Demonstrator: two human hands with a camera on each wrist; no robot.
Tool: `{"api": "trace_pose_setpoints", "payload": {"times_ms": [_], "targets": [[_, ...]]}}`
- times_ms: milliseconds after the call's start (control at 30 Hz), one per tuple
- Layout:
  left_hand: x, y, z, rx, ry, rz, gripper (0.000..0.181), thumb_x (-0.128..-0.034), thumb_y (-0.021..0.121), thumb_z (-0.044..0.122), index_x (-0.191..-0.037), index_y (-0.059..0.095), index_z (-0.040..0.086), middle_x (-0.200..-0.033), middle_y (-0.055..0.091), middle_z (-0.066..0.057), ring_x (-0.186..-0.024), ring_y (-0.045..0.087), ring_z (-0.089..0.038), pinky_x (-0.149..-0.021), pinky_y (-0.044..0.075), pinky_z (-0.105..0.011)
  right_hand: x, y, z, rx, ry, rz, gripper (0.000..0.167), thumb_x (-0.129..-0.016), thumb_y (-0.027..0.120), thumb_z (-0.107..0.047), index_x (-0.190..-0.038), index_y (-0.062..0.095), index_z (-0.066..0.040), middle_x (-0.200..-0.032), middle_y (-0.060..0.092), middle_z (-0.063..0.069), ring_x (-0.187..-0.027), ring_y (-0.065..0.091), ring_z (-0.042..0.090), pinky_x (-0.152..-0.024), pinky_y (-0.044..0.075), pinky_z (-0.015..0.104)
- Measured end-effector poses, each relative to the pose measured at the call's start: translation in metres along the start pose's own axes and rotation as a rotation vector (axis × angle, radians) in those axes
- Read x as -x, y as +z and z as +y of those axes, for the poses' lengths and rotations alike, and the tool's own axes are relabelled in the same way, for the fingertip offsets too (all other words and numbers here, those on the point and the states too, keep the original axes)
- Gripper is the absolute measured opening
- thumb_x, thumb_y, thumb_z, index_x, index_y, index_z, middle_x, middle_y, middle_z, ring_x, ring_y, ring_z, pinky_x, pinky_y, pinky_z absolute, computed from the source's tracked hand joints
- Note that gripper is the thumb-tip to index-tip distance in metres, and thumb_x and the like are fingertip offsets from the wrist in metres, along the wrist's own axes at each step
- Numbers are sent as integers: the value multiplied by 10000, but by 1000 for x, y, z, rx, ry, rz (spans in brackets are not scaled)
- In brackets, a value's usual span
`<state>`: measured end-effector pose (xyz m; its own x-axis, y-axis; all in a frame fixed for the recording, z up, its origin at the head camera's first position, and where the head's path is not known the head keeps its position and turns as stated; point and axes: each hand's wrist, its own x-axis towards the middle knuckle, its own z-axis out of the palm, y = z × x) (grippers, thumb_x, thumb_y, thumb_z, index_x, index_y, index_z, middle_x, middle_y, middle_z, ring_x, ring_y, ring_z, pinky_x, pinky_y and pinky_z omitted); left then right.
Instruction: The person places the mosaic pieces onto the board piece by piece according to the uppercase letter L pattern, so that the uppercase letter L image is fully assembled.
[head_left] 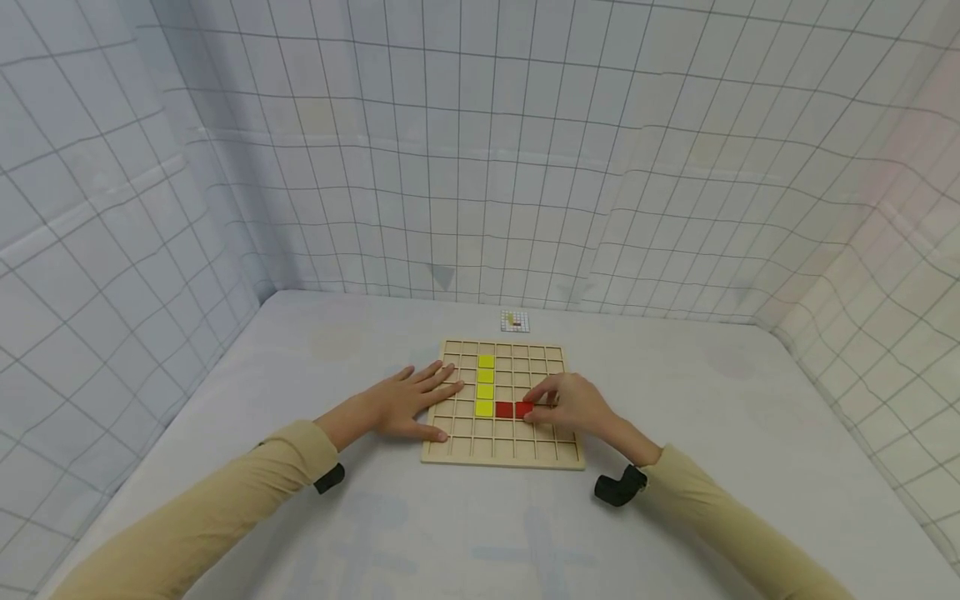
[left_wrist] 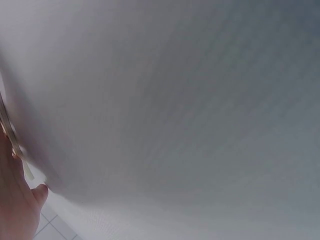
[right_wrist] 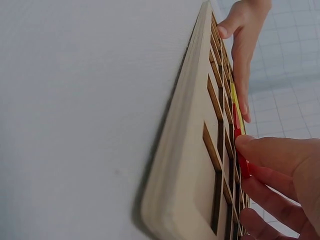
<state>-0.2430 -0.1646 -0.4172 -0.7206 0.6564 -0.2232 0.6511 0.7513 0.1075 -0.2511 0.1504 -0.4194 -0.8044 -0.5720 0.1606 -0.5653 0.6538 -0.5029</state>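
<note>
A wooden grid board (head_left: 502, 450) lies on the white table. Several yellow square tiles (head_left: 486, 376) form a column in its cells. To the right of the lowest yellow tile sits a red tile (head_left: 504, 409). My right hand (head_left: 577, 406) pinches a second red tile (right_wrist: 243, 160) between thumb and fingers, beside the first; the right wrist view shows it tilted at the board's surface. My left hand (head_left: 408, 405) rests with fingers spread on the board's left side. In the left wrist view only part of the left hand (left_wrist: 19, 205) shows at the lower left edge.
Behind the board lies a small card (head_left: 514, 322) with a printed grid and coloured squares. The white table (head_left: 360, 333) is bounded by grid-patterned walls (head_left: 480, 167) at the back and sides. Black wrist devices (head_left: 621, 486) sit below both cuffs.
</note>
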Motion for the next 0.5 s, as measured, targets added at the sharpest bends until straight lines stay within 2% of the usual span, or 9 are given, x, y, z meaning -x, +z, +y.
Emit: {"api": "trace_pose_setpoints", "payload": {"times_ms": [500], "targets": [[1, -1, 0, 7, 0, -10, 873, -883, 453, 698, -1559, 150, 237, -1635, 40, -79, -1509, 40, -297, -1155, 147, -617, -2, 3, 0, 15, 46, -27, 217, -779, 800, -282, -954, 774, -156, -937, 732, -30, -706, 536, 42, -608, 431, 184]]}}
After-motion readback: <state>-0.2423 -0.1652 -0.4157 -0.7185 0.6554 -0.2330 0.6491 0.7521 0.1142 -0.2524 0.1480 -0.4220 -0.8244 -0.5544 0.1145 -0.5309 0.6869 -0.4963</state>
